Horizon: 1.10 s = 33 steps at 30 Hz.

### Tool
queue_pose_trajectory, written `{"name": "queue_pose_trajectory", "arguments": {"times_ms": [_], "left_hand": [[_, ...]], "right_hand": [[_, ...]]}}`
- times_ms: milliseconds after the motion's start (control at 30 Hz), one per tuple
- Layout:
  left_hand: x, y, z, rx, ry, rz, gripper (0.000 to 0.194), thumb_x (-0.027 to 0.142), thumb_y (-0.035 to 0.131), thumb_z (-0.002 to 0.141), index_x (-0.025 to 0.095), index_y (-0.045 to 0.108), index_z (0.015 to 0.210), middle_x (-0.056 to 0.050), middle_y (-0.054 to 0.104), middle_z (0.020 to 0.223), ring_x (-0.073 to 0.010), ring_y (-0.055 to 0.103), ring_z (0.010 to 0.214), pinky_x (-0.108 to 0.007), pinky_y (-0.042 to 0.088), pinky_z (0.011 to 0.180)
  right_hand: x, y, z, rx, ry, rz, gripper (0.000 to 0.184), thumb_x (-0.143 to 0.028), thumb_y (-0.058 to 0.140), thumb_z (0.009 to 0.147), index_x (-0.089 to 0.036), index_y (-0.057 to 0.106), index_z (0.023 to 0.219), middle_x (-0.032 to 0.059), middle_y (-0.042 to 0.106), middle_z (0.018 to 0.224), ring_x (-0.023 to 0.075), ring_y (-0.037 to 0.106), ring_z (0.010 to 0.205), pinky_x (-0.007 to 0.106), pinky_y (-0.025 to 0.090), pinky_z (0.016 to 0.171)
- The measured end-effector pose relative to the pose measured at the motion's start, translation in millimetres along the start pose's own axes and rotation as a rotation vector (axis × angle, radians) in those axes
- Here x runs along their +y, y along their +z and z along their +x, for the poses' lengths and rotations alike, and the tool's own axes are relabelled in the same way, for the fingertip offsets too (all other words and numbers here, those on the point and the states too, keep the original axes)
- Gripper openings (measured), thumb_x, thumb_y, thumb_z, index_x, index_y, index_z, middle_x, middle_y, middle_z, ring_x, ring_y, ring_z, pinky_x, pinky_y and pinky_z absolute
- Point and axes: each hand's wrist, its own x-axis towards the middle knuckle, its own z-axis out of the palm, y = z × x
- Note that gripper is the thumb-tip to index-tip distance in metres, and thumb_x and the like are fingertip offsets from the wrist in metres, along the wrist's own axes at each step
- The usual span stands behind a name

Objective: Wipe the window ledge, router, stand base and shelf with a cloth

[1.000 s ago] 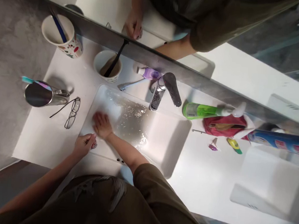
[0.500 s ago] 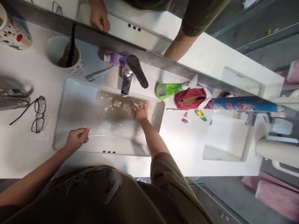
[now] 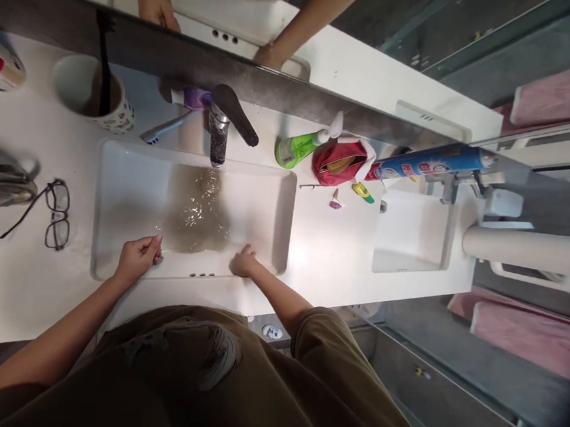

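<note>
Fingers (image 3: 150,247) of the left hand (image 3: 136,259) curl narrowly around a small greyish wad (image 3: 158,258), too small to identify, pinched just inside the near edge of the white basin (image 3: 118,207). Well apart to the right, the right hand (image 3: 244,261) holds nothing, its fingers loosely together and resting at the basin's near rim. Cloudy brownish water (image 3: 199,210) lies across the basin floor below the chrome mixer tap (image 3: 218,132). Beyond the basin, a ceramic cup (image 3: 90,93) and a toothbrush (image 3: 168,127) sit left of the tap, while a green spray bottle (image 3: 295,147), red pouch (image 3: 338,162) and blue tube (image 3: 427,162) lie to its right. Wire glasses (image 3: 56,215) rest left of the basin.
</note>
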Motion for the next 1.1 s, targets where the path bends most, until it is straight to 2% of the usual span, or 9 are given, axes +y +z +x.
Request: {"name": "queue_pose_trajectory", "arguments": {"times_ms": [67,133,233,300,467,633,767,900,1100], "left_hand": [[-1.8,0.8,-1.8,0.000,0.004,0.006,0.049,0.054,0.050,0.084,0.020,0.054,0.049,-0.001,0.054,0.044,-0.0132,0.055,0.041,-0.023,0.046,0.046],[-2.0,1.0,-2.7,-0.002,0.021,0.015,0.049,0.055,0.049,0.084,0.020,0.053,0.048,-0.001,0.054,0.043,-0.0130,0.055,0.041,-0.023,0.046,0.046],[0.4,-1.5,-2.9,0.006,0.053,0.022,0.050,0.055,0.049,0.084,0.021,0.052,0.047,-0.001,0.054,0.043,-0.0128,0.055,0.042,-0.023,0.046,0.047],[2.9,-5.2,-2.7,0.018,0.057,0.021,0.050,0.055,0.049,0.084,0.021,0.052,0.048,-0.001,0.054,0.043,-0.0127,0.055,0.041,-0.023,0.045,0.047],[8.5,-12.9,-3.3,0.075,0.029,-0.024,0.049,0.056,0.051,0.083,0.021,0.054,0.049,-0.001,0.054,0.043,-0.0127,0.053,0.040,-0.023,0.044,0.045],[7.6,-10.3,-6.9,0.073,0.050,-0.020,0.051,0.057,0.050,0.084,0.021,0.053,0.049,0.000,0.053,0.042,-0.0131,0.054,0.040,-0.023,0.043,0.045],[-4.9,-5.6,-7.2,0.046,0.126,0.083,0.052,0.056,0.046,0.085,0.022,0.050,0.047,0.000,0.054,0.042,-0.0136,0.054,0.042,-0.024,0.042,0.048],[-21.5,-0.1,-4.9,0.065,0.217,0.179,0.051,0.055,0.045,0.085,0.022,0.048,0.046,0.000,0.052,0.041,-0.0134,0.050,0.043,-0.023,0.039,0.050],[-34.0,19.0,3.2,0.173,0.057,-0.145,0.047,0.059,0.047,0.085,0.021,0.052,0.058,0.000,0.054,0.051,-0.0123,0.054,0.046,-0.022,0.042,0.050]], "right_hand": [[-16.0,-14.9,15.3,-0.039,-0.081,0.026,0.036,-0.027,0.064,0.081,-0.014,0.075,0.113,0.0175,0.073,0.117,0.0357,0.065,0.116,0.046,0.052,0.097],[-33.6,-37.7,40.2,-0.021,-0.127,0.046,0.038,-0.024,0.055,0.088,-0.014,0.072,0.120,0.0144,0.072,0.121,0.0303,0.066,0.117,0.038,0.051,0.099],[-61.9,-68.8,81.6,0.110,-0.191,0.064,0.059,-0.015,0.042,0.093,-0.012,0.040,0.151,0.0126,0.041,0.157,0.0247,0.040,0.145,0.035,0.037,0.116],[-78.0,-79.7,103.8,0.138,-0.209,0.063,0.071,-0.010,0.045,0.089,-0.009,0.025,0.157,0.0121,0.020,0.165,0.0227,0.022,0.153,0.037,0.025,0.123],[-94.1,-85.3,127.3,0.074,-0.154,0.074,0.083,-0.004,0.053,0.079,-0.006,0.024,0.156,0.0159,0.012,0.165,0.0248,0.017,0.154,0.041,0.019,0.125],[-84.3,-94.3,105.2,0.133,-0.150,0.100,0.080,-0.009,0.058,0.080,-0.016,0.031,0.155,0.0141,0.031,0.161,0.0276,0.033,0.149,0.052,0.020,0.124],[-63.4,-78.9,54.2,0.187,-0.096,0.167,0.062,-0.013,0.051,0.088,-0.017,0.044,0.149,0.0134,0.050,0.151,0.0243,0.056,0.132,0.036,0.040,0.115],[-36.5,-50.8,8.8,0.190,-0.067,0.219,0.048,-0.012,0.056,0.086,-0.016,0.064,0.133,0.0112,0.061,0.140,0.0222,0.060,0.127,0.028,0.045,0.110],[-16.3,-37.8,-9.9,0.230,-0.014,0.406,0.043,-0.014,0.056,0.086,-0.020,0.068,0.126,0.0076,0.066,0.134,0.0220,0.065,0.121,0.031,0.048,0.108]]}}
